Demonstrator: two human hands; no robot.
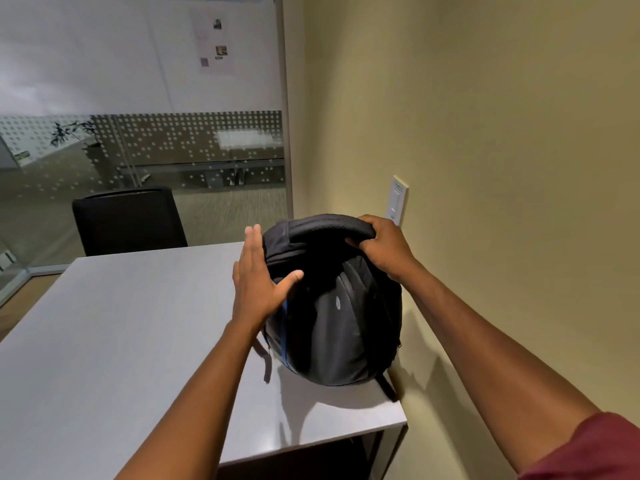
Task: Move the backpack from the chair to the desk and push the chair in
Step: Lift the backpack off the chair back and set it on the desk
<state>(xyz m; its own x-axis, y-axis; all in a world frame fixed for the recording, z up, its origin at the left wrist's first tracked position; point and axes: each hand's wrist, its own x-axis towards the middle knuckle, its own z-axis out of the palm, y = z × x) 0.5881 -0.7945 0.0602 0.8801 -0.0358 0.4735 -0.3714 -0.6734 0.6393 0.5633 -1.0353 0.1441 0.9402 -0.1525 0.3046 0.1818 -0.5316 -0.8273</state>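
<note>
Black fabric backpack (337, 306) apparently resting on grey desk (121, 341); your right hand (384, 249) grips its top, left hand (254, 282) flat, open; chair push remains

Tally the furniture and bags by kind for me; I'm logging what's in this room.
Desk: 1
Chair: 1
Backpack: 1
Total: 3

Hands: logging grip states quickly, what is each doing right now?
Left hand: open, flat against the black fabric backpack's side.
Right hand: closed on its padded top.
</note>
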